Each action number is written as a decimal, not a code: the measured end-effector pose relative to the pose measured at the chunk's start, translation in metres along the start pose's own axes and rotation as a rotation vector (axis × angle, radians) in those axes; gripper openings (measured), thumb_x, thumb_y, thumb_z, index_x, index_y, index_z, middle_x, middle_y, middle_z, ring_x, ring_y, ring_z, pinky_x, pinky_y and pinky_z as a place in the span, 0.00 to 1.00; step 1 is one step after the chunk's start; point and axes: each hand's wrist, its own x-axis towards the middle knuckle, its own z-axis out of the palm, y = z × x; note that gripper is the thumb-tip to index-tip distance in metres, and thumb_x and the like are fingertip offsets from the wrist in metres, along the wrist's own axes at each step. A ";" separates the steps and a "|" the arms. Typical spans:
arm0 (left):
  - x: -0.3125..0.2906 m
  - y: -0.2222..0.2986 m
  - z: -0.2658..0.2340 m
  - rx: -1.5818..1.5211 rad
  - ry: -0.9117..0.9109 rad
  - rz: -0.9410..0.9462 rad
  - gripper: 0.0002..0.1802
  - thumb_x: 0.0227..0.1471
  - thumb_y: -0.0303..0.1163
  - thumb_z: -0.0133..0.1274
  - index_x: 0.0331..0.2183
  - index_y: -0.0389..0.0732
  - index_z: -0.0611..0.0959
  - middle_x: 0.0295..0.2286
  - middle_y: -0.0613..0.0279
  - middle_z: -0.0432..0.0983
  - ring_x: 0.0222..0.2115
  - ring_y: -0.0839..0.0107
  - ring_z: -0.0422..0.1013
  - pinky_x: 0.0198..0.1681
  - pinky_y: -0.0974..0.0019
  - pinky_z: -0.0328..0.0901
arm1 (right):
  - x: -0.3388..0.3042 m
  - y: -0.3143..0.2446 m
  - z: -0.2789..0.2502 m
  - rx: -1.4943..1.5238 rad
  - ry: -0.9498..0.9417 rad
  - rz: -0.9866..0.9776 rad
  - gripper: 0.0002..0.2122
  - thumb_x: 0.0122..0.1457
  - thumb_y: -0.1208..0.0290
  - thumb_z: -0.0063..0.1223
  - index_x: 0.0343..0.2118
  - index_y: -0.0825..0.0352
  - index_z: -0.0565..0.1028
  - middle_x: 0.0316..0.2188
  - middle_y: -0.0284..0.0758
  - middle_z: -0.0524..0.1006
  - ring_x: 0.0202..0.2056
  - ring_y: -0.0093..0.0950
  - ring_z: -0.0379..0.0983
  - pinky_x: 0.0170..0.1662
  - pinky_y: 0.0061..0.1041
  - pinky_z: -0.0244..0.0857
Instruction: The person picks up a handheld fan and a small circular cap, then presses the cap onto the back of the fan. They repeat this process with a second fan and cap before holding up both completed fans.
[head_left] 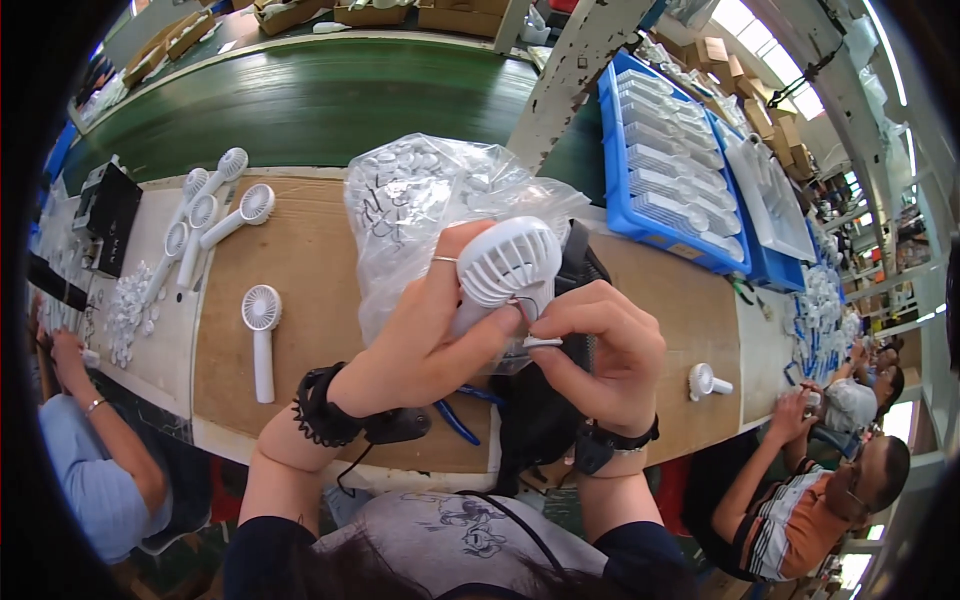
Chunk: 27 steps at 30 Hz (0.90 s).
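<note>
I hold the white handheld fan (505, 265) up above the desk (330, 270), in front of the clear bag of parts (420, 195). My left hand (425, 340) wraps its handle, fingers curled shut on it, while my right hand (600, 350) pinches a small white piece (543, 342) against the neck. That piece could slip from so light a pinch and drop into the clutter below. The fan's long axis runs from lower left up to its head at upper right, grille facing me.

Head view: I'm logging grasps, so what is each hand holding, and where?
Left hand grips the white handheld fan just below its head; right hand pinches a small white part beside it.
</note>
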 end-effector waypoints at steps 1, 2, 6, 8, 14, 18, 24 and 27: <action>0.001 0.000 0.001 -0.008 0.005 0.006 0.28 0.47 0.29 0.50 0.49 0.37 0.58 0.37 0.56 0.69 0.36 0.68 0.69 0.39 0.67 0.62 | 0.001 0.000 0.000 -0.012 0.017 -0.029 0.09 0.34 0.85 0.57 0.23 0.69 0.74 0.23 0.36 0.73 0.26 0.25 0.70 0.31 0.18 0.62; 0.003 0.000 0.003 -0.063 -0.010 -0.002 0.27 0.47 0.29 0.49 0.49 0.37 0.59 0.38 0.58 0.67 0.37 0.70 0.67 0.40 0.68 0.61 | 0.000 -0.001 -0.002 -0.018 0.011 -0.031 0.09 0.34 0.85 0.57 0.23 0.69 0.74 0.23 0.36 0.73 0.26 0.25 0.70 0.31 0.18 0.62; 0.005 0.001 0.003 -0.178 -0.024 -0.030 0.25 0.48 0.28 0.48 0.48 0.37 0.60 0.40 0.62 0.64 0.38 0.75 0.63 0.42 0.70 0.59 | -0.002 -0.003 -0.001 -0.038 -0.013 -0.061 0.09 0.34 0.85 0.56 0.22 0.69 0.75 0.23 0.35 0.71 0.27 0.25 0.69 0.31 0.18 0.62; 0.004 0.001 0.003 -0.231 -0.013 -0.035 0.24 0.47 0.27 0.48 0.47 0.37 0.62 0.40 0.65 0.63 0.38 0.77 0.62 0.42 0.71 0.58 | -0.003 -0.002 0.002 -0.020 -0.012 -0.055 0.08 0.34 0.85 0.56 0.22 0.69 0.75 0.23 0.35 0.71 0.27 0.25 0.69 0.31 0.19 0.62; 0.004 0.003 0.005 -0.325 -0.008 -0.115 0.23 0.45 0.25 0.48 0.46 0.37 0.64 0.37 0.65 0.64 0.38 0.79 0.61 0.42 0.73 0.58 | -0.002 0.001 0.002 -0.020 -0.001 -0.059 0.09 0.34 0.86 0.56 0.22 0.69 0.75 0.24 0.35 0.71 0.27 0.26 0.69 0.31 0.20 0.62; 0.005 0.000 0.005 -0.303 0.009 -0.091 0.23 0.44 0.23 0.48 0.45 0.37 0.65 0.37 0.66 0.65 0.38 0.80 0.61 0.42 0.74 0.58 | 0.000 0.003 0.003 -0.038 0.000 -0.118 0.09 0.34 0.86 0.55 0.22 0.69 0.75 0.24 0.35 0.71 0.28 0.26 0.70 0.32 0.19 0.63; 0.003 0.002 0.005 -0.356 0.038 -0.132 0.23 0.43 0.23 0.49 0.44 0.37 0.66 0.36 0.65 0.66 0.37 0.80 0.61 0.42 0.73 0.58 | -0.002 0.002 0.001 -0.040 -0.028 -0.136 0.11 0.36 0.86 0.55 0.26 0.68 0.76 0.28 0.35 0.72 0.29 0.26 0.71 0.31 0.20 0.66; 0.003 0.003 0.005 -0.323 0.048 -0.134 0.23 0.42 0.24 0.49 0.44 0.37 0.66 0.36 0.65 0.67 0.37 0.80 0.62 0.42 0.73 0.58 | -0.003 0.001 0.001 -0.049 -0.017 -0.129 0.10 0.36 0.87 0.55 0.25 0.68 0.76 0.28 0.37 0.73 0.29 0.26 0.71 0.31 0.19 0.66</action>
